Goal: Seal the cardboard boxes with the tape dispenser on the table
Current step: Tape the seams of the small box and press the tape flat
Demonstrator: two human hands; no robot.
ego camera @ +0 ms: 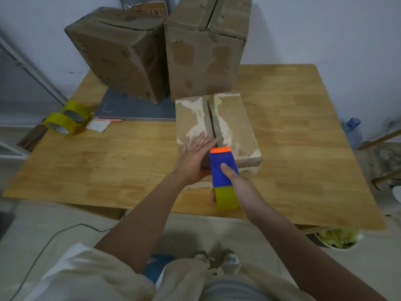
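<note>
Head view, near to far. The right hand [233,181] grips the tape dispenser [223,168], thumb curled over its blue body and the other fingers wrapped beneath, mostly hidden; the yellow-green tape roll [226,197] sits at the dispenser's near end, over the table edge. The dispenser's orange tip rests at the near end of the centre seam [213,122] of the small cardboard box [234,127], which lies flat on the wooden table [108,166]. The left hand [194,158] lies flat on the box's left flap, fingers straight and slightly spread, fingertips just beside the seam and touching or nearly touching the orange tip.

Judged risks: (1) the seam is visibly gapped, so tape laid now may bridge a gap rather than draw the flaps together unless both flaps are pressed closed; (2) only the left flap is held down, so the box could slide away as the dispenser pushes forward; (3) the left fingertips lie close to the dispenser's path and cutting end and could be caught or taped over; (4) the patchy, torn box surface may give poor adhesion.

Farther back stand 2 larger cardboard boxes [121,61], the left one tilted on a grey board [134,109], both with top seams that appear open. 2 spare tape rolls [67,120] lie at the table's left edge, well apart from both hands.
</note>
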